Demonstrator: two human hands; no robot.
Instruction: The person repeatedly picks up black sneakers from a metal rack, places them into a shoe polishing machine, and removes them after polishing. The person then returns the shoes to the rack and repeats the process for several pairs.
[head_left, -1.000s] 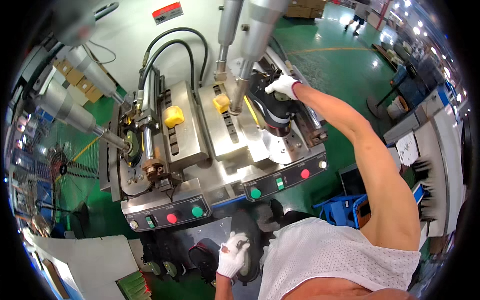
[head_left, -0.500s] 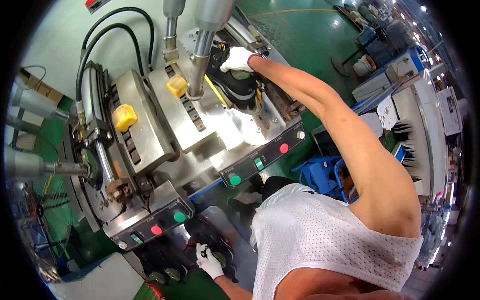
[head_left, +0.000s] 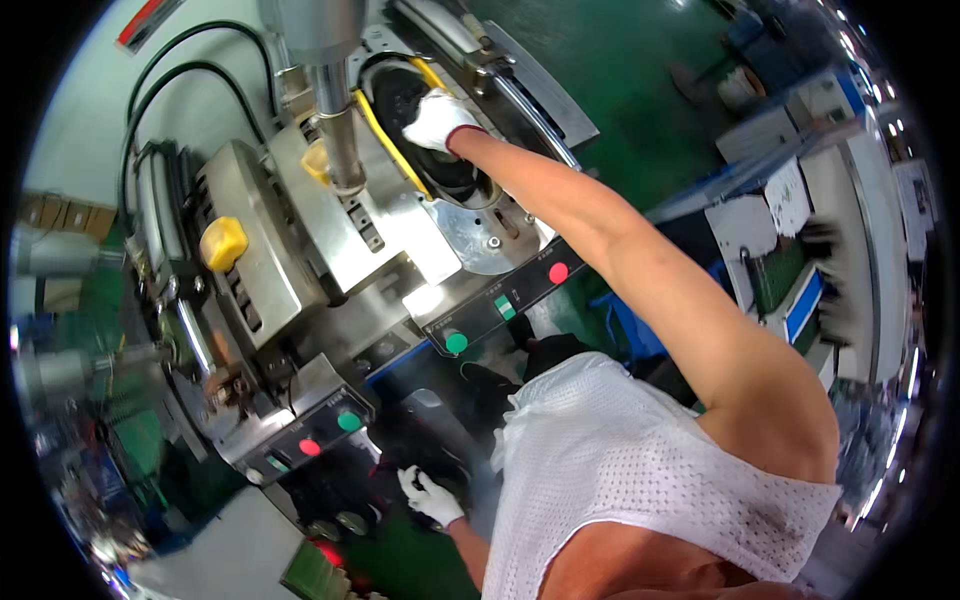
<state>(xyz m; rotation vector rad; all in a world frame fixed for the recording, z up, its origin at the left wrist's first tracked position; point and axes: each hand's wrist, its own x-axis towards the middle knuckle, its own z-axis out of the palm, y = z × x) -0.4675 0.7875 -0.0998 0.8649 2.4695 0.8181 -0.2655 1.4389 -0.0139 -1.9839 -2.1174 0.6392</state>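
In a white glove, my right hand (head_left: pixel 438 122) reaches far forward, its fingers bent over the opening of a black shoe (head_left: pixel 392 90). That shoe lies in the right station of a metal shoe press (head_left: pixel 365 235), between yellow-edged walls. Down at the lower middle, my left hand (head_left: pixel 430 497), also gloved, has thumb and fingers apart with nothing plainly in them. It is nearest to dark shoes (head_left: pixel 440 455) on a shelf below the press; these are dim and partly hidden.
A thick metal piston (head_left: pixel 335 130) hangs left of my right hand. Yellow pads (head_left: pixel 223 243) sit on the press's left block. Green and red buttons (head_left: pixel 456 343) line its front panels. More dark shoes (head_left: pixel 345 505) stand at the lower left, and a brush machine (head_left: pixel 845 270) at the right.
The shoe under my right hand sits lower between the yellow-edged walls. My left hand's fingers have spread beside the dark shoes. The whole view has shifted slightly.
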